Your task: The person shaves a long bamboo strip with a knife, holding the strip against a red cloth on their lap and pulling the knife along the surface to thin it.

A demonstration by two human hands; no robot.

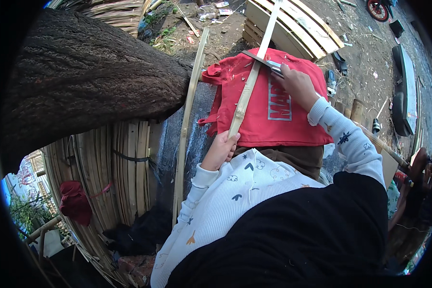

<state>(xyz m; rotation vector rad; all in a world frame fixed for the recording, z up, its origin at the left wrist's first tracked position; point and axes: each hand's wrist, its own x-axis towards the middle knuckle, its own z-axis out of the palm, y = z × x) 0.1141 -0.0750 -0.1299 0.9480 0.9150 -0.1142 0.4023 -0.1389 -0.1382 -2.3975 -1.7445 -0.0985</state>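
My left hand point(219, 151) is closed around the near end of a long pale bamboo strip point(245, 96). From there the strip slopes up and away across a red cloth point(297, 127) spread over my lap, and it runs out of view at the top. My right hand point(297, 86) grips the handle of a knife point(261, 59). Its dark blade lies across the strip, pointing to the left, near the cloth's far edge. Small pale shavings are scattered on the cloth.
A thick tree trunk point(101, 72) fills the left. Bundled bamboo strips point(132, 168) stand below it, and a single upright strip point(187, 125) is beside my left arm. Stacked pale slats point(297, 24) lie ahead on the dirt. A dark sandal point(340, 63) is at the right.
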